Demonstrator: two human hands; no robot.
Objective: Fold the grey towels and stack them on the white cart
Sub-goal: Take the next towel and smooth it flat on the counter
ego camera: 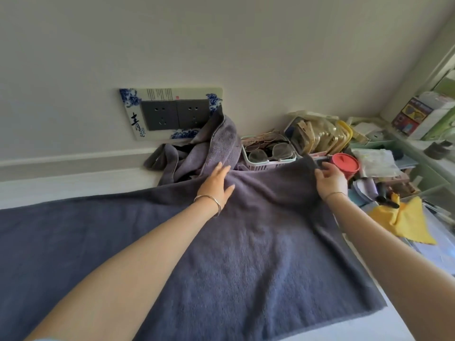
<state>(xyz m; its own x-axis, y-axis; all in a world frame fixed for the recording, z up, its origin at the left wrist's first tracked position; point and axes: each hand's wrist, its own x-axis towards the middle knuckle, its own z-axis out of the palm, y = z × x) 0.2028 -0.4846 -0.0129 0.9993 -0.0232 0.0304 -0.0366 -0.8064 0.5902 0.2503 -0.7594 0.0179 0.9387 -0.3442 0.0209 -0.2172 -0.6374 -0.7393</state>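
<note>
a large dark grey terry towel (246, 254) lies spread flat over the white work surface (73, 178), its far edge running up toward the wall and its right edge hanging just over the surface's side. the left hand (218, 184) rests on the towel near the far edge, fingers straight and together, palm down — pressing, not gripping. the right hand (330, 179) has the far right corner of the same towel pinched between thumb and curled fingers, lifted slightly off the surface. a heap of crumpled grey towels (197, 153) sits against the wall below the double wall socket with blue-and-white surround (172, 114), touching the spread towel's far edge. just beside the heap stands a small pink plastic basket of spectacles (268, 153), and near the right hand a red round lidded pot (344, 163); a yellow cloth (403, 220) lies further right among clutter. the white cart cannot be identified with certainty in this view. judgement: the towel is soft, limp and thick-piled, moderately heavy for cloth, not slippery — it will sag and drag unless held at two corners. best hold is at the corners or hemmed edge; the raised corner risks snagging the basket or knocking the pot.
</note>
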